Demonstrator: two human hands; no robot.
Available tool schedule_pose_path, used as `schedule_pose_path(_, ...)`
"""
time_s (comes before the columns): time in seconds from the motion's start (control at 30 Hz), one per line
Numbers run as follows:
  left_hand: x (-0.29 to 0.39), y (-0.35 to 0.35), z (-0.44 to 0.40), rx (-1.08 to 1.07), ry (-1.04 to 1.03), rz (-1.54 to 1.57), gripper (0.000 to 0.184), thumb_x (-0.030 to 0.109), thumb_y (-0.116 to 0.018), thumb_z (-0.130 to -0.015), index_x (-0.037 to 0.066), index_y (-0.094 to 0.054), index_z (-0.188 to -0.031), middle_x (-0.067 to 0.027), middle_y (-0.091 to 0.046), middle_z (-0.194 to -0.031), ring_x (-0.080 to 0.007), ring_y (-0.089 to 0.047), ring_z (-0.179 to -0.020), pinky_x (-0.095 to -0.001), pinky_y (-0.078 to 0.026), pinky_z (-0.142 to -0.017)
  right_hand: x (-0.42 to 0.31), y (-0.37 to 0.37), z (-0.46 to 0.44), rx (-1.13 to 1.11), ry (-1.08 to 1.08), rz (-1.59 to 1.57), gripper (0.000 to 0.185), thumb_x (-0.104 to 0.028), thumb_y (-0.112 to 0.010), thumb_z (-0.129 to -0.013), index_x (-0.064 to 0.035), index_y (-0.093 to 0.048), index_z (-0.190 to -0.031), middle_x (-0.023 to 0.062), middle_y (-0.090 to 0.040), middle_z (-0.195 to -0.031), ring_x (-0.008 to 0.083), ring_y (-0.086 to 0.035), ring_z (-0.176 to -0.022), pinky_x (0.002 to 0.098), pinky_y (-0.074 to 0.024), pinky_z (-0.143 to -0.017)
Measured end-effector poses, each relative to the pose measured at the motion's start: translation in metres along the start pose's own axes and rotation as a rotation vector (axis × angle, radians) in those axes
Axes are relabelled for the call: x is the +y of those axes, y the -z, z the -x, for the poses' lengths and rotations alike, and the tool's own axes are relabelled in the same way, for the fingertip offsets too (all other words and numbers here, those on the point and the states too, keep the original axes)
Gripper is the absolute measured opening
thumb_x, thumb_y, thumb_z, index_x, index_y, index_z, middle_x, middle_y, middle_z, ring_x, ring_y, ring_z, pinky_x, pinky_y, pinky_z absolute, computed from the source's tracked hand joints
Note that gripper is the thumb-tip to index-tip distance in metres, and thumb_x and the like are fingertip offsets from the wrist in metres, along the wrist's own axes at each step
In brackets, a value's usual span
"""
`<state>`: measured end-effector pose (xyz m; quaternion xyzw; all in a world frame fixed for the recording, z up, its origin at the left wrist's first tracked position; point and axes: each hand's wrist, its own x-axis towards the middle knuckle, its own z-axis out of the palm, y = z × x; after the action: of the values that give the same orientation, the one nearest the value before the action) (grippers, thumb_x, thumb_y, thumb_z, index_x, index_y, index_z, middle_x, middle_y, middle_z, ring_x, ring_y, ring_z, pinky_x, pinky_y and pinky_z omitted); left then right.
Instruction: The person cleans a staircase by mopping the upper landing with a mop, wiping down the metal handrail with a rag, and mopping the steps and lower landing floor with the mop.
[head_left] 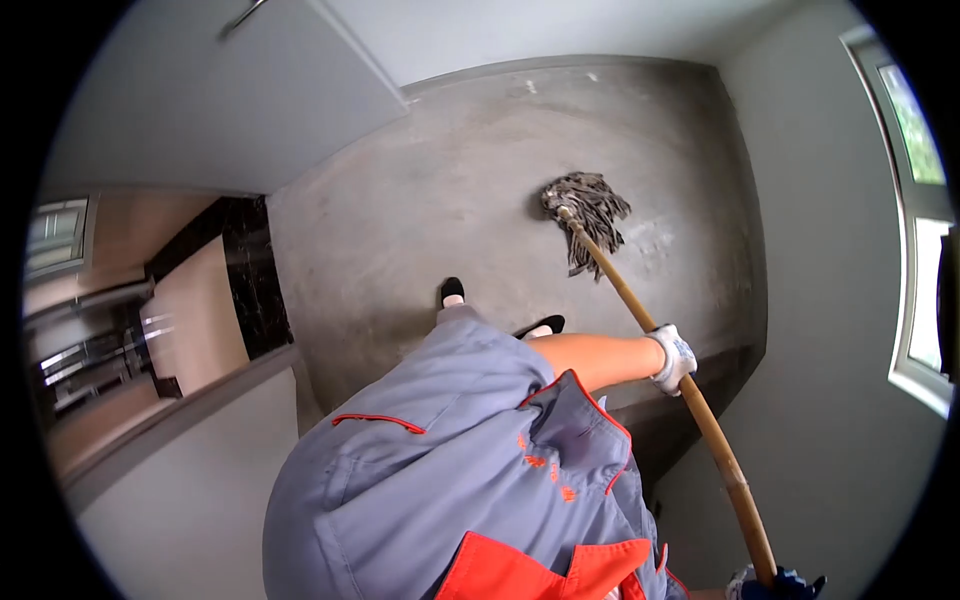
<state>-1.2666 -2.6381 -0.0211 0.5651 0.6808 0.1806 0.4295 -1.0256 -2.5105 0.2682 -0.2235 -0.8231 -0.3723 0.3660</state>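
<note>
A mop with a wooden handle [716,440] slants across the right side, its grey string head [588,215] spread on the concrete floor. My left hand [673,360], in a whitish work glove, is closed around the middle of the handle. At the bottom right edge, my right hand [775,584], in a dark blue and white glove, is wrapped round the handle's upper end and partly cut off by the frame. The mop strands lie beyond my feet, to the right.
Grey floor [400,220] carries pale marks and darker patches near the walls. My black shoes [453,289] stand on it. A grey door [230,100] is at upper left, a dark threshold [254,275] below it. The right wall has a window [915,200].
</note>
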Motion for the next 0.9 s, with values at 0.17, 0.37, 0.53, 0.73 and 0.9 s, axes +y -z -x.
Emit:
schedule_pose_path(0.17, -0.071, 0.054, 0.116, 0.208, 0.248, 0.030, 0.021, 0.035, -0.064, -0.075, 0.020, -0.070, -0.089, -0.0017, -0.071, -0.089, -0.0214, -0.067, -0.091, -0.0414, -0.045, -0.083, -0.126, 0.008, -0.073, -0.001, -0.251, -0.686, 0.024, -0.015, -0.043, -0.096, 0.0076, -0.051, -0.098, 0.0154, -0.062, -0.082, 0.0183, -0.051, -0.055, 0.0300, -0.0409, -0.047)
schedule_pose_path(0.37, -0.137, 0.091, 0.256, 0.360, 0.470, 0.150, 0.021, 0.033, -0.065, -0.074, 0.019, -0.070, -0.089, -0.0036, -0.071, -0.094, -0.0216, -0.067, -0.094, -0.0399, -0.045, -0.083, -0.252, 0.060, -0.173, -0.247, -0.520, -1.326, 0.038, -0.025, -0.045, -0.099, 0.0095, -0.060, -0.108, 0.0070, -0.058, -0.073, 0.0086, -0.044, -0.049, 0.0188, -0.0386, -0.048)
schedule_pose_path(0.53, -0.206, 0.086, 0.372, 0.456, 0.651, 0.257, 0.021, 0.035, -0.064, -0.074, 0.018, -0.069, -0.087, -0.0043, -0.071, -0.092, -0.0222, -0.067, -0.094, -0.0391, -0.046, -0.084, -0.371, 0.077, -0.196, -0.304, -0.419, -1.488, 0.037, -0.025, -0.045, -0.098, 0.0071, -0.061, -0.109, 0.0146, -0.065, -0.091, 0.0105, -0.047, -0.047, 0.0203, -0.0408, -0.048)
schedule_pose_path(0.73, -0.287, 0.019, 0.488, 0.520, 0.845, 0.267, 0.027, 0.037, -0.067, -0.072, 0.019, -0.068, -0.091, -0.0043, -0.071, -0.094, -0.0232, -0.066, -0.095, -0.0390, -0.046, -0.087, -0.486, 0.128, -0.165, -0.521, -0.231, -1.806, 0.035, -0.020, -0.041, -0.099, 0.0082, -0.054, -0.117, 0.0124, -0.064, -0.081, 0.0127, -0.053, -0.049, 0.0230, -0.0454, -0.050)
schedule_pose_path(0.9, -0.316, -0.024, 0.567, 0.644, 1.022, 0.316, 0.028, 0.036, -0.070, -0.072, 0.018, -0.067, -0.093, -0.0047, -0.070, -0.098, -0.0234, -0.065, -0.098, -0.0395, -0.044, -0.088, -0.562, 0.169, -0.151, -0.641, -0.020, -1.951, 0.030, -0.015, -0.041, -0.101, 0.0067, -0.054, -0.118, 0.0074, -0.056, -0.063, 0.0117, -0.050, -0.053, 0.0242, -0.0426, -0.055)
